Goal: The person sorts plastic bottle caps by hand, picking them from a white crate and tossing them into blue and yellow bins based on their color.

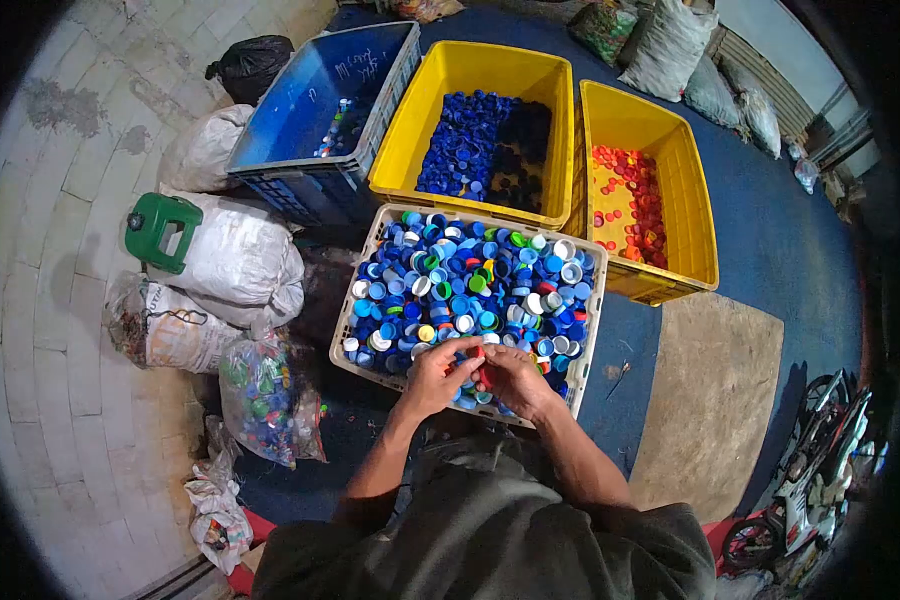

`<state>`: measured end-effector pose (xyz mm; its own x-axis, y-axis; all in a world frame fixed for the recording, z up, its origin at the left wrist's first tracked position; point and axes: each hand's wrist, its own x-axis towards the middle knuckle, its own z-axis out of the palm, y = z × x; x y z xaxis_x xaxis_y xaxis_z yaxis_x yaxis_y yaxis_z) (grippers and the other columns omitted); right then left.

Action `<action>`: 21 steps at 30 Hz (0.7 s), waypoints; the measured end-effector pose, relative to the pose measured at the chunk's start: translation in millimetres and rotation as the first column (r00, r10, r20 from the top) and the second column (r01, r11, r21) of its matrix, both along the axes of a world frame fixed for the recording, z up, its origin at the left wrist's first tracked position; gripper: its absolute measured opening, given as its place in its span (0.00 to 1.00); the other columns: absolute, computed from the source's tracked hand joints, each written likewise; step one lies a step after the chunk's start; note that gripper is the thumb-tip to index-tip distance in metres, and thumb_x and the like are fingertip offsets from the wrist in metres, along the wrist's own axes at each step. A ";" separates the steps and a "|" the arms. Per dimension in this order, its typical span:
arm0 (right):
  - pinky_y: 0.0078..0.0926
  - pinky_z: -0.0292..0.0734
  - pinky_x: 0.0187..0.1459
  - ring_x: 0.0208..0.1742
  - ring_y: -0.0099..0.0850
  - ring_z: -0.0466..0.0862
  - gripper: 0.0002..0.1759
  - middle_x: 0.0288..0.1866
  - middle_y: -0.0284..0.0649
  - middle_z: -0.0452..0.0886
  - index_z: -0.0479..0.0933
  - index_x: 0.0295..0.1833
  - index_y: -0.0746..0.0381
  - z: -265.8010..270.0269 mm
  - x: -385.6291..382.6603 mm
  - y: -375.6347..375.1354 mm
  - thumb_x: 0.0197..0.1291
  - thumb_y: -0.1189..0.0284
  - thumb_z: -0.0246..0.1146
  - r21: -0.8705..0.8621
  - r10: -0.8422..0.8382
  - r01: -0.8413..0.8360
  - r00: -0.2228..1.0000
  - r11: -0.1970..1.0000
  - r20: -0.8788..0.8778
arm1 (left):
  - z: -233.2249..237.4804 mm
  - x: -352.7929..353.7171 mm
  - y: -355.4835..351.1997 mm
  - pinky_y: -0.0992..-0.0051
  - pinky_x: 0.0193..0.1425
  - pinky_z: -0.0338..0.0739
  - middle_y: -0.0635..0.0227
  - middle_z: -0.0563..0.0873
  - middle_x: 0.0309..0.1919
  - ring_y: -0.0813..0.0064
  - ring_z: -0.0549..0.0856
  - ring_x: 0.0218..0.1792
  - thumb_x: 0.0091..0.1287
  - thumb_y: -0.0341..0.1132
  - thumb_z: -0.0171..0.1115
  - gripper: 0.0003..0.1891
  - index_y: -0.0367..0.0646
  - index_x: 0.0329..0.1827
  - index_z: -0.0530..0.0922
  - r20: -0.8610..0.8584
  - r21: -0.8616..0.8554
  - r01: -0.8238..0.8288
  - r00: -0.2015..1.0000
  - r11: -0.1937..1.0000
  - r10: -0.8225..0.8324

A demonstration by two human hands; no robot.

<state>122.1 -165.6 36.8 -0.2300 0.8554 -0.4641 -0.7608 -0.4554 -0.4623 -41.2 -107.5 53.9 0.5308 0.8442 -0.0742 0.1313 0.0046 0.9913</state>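
Note:
Close together over the near edge of a white tray (598,330), my left hand (436,376) and my right hand (515,380) meet at the fingertips. Between them shows a red bottle cap (479,354), pinched by both hands and partly hidden by the fingers. Loose plastic bottle caps (460,283) heap the tray, mostly blue, with white, green and some yellow ones mixed in. More red shows just below the fingers of my right hand.
Behind the tray stand a blue crate (300,100) with a few caps, a yellow crate (400,120) of dark blue caps and another yellow crate (685,230) of red caps. White sacks (240,260), a green jerrycan (148,228) and a clear bag of caps (270,400) lie left. A motorcycle (800,500) stands right.

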 end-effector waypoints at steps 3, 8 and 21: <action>0.25 0.78 0.38 0.39 0.29 0.83 0.14 0.42 0.38 0.82 0.77 0.49 0.64 1.6 3.7 -1.2 0.70 0.64 0.58 0.015 -0.024 0.024 1.000 1.000 0.012 | -5.7 7.5 0.2 0.84 0.28 0.72 0.72 0.86 0.37 0.90 0.79 0.29 0.69 0.33 0.63 0.14 0.39 0.56 0.80 0.079 -0.060 -0.015 0.997 0.998 0.020; 0.26 0.80 0.40 0.40 0.30 0.84 0.14 0.43 0.39 0.82 0.76 0.50 0.64 7.0 9.3 -3.1 0.69 0.64 0.58 0.011 -0.078 0.079 0.995 0.997 -0.054 | -1.6 13.4 4.4 0.87 0.26 0.65 0.75 0.84 0.36 0.92 0.70 0.23 0.72 0.38 0.60 0.15 0.40 0.56 0.80 0.086 -0.283 0.017 0.996 0.959 0.008; 0.29 0.82 0.42 0.41 0.34 0.85 0.13 0.45 0.43 0.82 0.75 0.52 0.66 0.4 29.1 -8.2 0.68 0.69 0.54 0.031 -0.125 0.127 0.990 0.991 -0.064 | -6.6 40.4 5.7 0.89 0.24 0.62 0.74 0.85 0.40 0.93 0.68 0.23 0.73 0.37 0.58 0.16 0.40 0.60 0.78 0.162 -0.191 0.053 0.987 0.980 -0.022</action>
